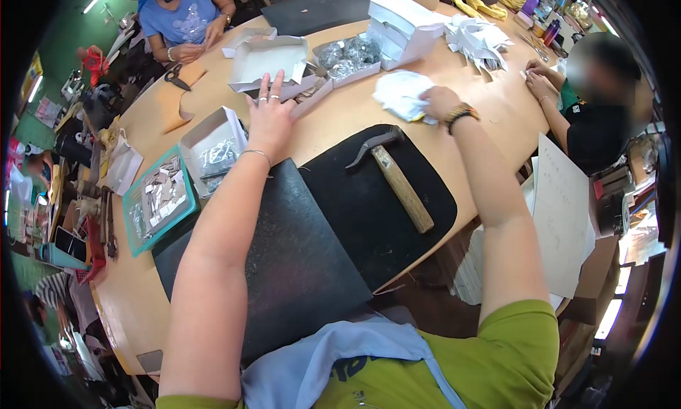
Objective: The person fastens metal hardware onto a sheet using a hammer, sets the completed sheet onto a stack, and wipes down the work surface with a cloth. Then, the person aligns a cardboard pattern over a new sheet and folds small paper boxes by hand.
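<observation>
My left hand reaches to the near edge of a shallow white cardboard box, its fingers spread and resting at the rim. At the right, my right hand has its fingers curled on a crumpled white bag-like bundle lying on the table. A hammer with a wooden handle and a curved dark head lies between my arms on a black mat. Next to my left forearm stand an open white box with small clear packets and a teal tray of small grey and white pieces.
A dark board overlaps the near table edge. Beyond are a box of clear plastic packets, stacked white boxes, cut white pieces and scissors. People sit at the far left and right; large white sheets stand at right.
</observation>
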Demonstrator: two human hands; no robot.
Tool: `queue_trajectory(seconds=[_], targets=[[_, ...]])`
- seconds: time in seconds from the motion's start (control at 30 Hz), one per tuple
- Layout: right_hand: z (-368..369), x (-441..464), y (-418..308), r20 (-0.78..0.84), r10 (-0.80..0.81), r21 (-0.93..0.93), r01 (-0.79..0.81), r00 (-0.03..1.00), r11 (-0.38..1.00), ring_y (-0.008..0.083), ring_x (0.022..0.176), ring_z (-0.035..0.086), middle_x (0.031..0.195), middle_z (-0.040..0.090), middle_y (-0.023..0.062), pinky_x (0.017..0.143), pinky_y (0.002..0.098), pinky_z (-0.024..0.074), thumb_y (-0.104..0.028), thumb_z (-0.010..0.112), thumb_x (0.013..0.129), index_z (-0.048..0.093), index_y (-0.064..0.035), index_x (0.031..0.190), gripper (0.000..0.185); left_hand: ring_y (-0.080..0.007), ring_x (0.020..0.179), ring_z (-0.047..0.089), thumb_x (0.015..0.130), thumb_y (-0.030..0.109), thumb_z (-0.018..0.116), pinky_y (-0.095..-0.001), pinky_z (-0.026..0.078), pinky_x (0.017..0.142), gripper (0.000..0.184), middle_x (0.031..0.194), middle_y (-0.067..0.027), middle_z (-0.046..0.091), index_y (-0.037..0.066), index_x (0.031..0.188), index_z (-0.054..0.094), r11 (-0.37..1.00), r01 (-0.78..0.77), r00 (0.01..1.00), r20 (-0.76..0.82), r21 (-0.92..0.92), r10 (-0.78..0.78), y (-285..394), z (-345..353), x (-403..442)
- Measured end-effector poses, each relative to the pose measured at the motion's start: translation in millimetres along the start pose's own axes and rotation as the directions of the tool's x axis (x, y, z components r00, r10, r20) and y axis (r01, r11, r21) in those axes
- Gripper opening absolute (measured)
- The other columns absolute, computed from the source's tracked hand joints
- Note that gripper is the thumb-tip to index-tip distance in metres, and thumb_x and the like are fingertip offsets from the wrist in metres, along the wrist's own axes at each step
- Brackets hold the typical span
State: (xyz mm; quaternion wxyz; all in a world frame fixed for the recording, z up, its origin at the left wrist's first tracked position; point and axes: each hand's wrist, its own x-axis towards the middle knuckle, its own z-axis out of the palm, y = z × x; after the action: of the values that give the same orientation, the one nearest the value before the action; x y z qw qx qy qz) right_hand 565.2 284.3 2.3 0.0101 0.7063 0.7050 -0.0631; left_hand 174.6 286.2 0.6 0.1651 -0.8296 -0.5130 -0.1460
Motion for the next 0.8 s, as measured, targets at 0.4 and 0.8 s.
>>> queue_trajectory(seconds=[0.4, 0.8], targets=[[25.3, -42.0, -10.6, -0.115, 0.310, 0.085, -0.302, 0.944, 0.950, 0.0433, 0.143, 0.011, 0.155, 0.018, 0.0232, 0.107, 0.0682, 0.0074, -0.093, 0.045, 0.059, 0.028, -0.0217, 0.150, 0.117, -0.0395, 0.144, 0.010, 0.074, 0.024, 0.076, -0.0681, 0.017, 0.107, 0.064, 0.156, -0.0188, 0.011, 0.022, 0.132, 0.051, 0.966, -0.043, 0.999, -0.029, -0.255, 0.036, 57.2, -44.0, -24.8], [46.3, -67.1, 111.0, -0.248, 0.603, 0.085, -0.603, 0.758, 0.793, 0.0307, 0.139, 0.030, 0.149, 0.035, 0.0097, 0.111, 0.0588, 0.0220, -0.038, 0.059, 0.084, 0.041, -0.0225, 0.142, 0.062, -0.0428, 0.142, 0.018, 0.072, 0.026, 0.078, -0.0665, 0.008, 0.108, 0.054, 0.152, -0.0256, 0.021, 0.019, 0.122, 0.059, 0.926, 0.138, 0.932, 0.362, -0.350, -0.001, 48.5, -175.5, -231.4]])
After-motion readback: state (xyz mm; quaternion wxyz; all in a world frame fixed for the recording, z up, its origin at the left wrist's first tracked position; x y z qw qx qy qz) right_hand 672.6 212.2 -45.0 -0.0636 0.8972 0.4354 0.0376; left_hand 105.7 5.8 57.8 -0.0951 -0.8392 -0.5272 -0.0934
